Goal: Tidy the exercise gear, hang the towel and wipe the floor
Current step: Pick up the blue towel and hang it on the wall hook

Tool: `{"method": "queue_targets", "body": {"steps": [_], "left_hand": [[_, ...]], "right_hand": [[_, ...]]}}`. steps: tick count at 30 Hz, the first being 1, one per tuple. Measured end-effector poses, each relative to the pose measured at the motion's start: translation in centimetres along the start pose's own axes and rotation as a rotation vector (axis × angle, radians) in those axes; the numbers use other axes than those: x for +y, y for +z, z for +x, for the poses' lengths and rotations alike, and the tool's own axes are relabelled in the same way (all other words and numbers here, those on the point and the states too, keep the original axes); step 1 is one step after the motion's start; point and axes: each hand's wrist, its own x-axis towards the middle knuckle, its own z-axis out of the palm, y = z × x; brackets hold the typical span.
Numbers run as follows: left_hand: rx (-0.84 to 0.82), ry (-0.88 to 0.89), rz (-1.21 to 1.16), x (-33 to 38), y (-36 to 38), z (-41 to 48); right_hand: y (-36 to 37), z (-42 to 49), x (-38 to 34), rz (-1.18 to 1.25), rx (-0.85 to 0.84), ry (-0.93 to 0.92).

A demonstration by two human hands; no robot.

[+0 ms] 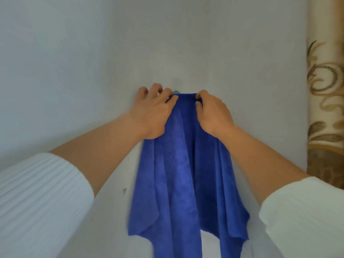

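A blue towel (186, 174) hangs in long folds down a pale wall (93, 62), its top edge bunched at a small green hook (175, 92) that just peeks out above the cloth. My left hand (155, 110) pinches the towel's top left corner between thumb and forefinger, the other fingers curled against the wall. Gripping the top right corner is my right hand (212, 112), fingers curled over the edge. Both forearms reach up from white ribbed sleeves.
A cream and gold patterned curtain (325, 99) hangs along the right edge of the view. A small dark mark (124, 190) sits on the wall left of the towel.
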Motion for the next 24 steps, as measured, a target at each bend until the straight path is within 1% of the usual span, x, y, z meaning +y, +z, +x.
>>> {"method": "queue_targets", "body": {"steps": [3, 6, 8, 10, 12, 13, 15, 17, 19, 21, 24], "left_hand": [[-0.031, -0.007, -0.028, 0.1, 0.4, 0.0], [-0.073, -0.014, -0.061, 0.9, 0.8, -0.5], [-0.09, -0.017, -0.093, 1.6, 1.0, -1.0], [-0.101, -0.03, -0.174, 2.7, 1.4, -1.9], [-0.104, -0.062, -0.285, 3.7, 1.9, -3.0], [-0.107, -0.076, -0.33, 4.1, 2.1, -3.6], [-0.114, -0.081, -0.362, 4.9, 2.7, -5.1], [-0.097, -0.069, -0.366, 5.6, 3.1, -7.1], [-0.039, -0.077, -0.388, 5.9, 3.1, -9.4], [0.036, -0.112, -0.402, 5.2, 2.7, -11.5], [0.098, -0.211, -0.387, 2.9, 1.4, -14.8]], "right_hand": [[1.9, 0.6, 0.7, 0.163, -0.083, 0.037], [3.5, 0.1, 1.4, 0.336, -0.073, 0.106], [4.1, -0.9, 1.7, 0.467, -0.097, 0.177], [4.6, -2.3, 1.7, 0.621, -0.132, 0.239], [4.9, -3.7, 1.6, 0.713, -0.132, 0.27], [5.1, -4.4, 1.5, 0.721, -0.125, 0.263], [5.6, -5.6, 1.3, 0.595, -0.079, 0.191], [6.1, -7.0, 1.2, 0.456, 0.05, 0.099], [6.1, -8.2, 0.7, 0.474, 0.203, 0.089], [5.9, -9.3, -0.4, 0.489, 0.318, 0.085], [5.8, -11.0, -3.5, 0.49, 0.358, 0.03]]}}
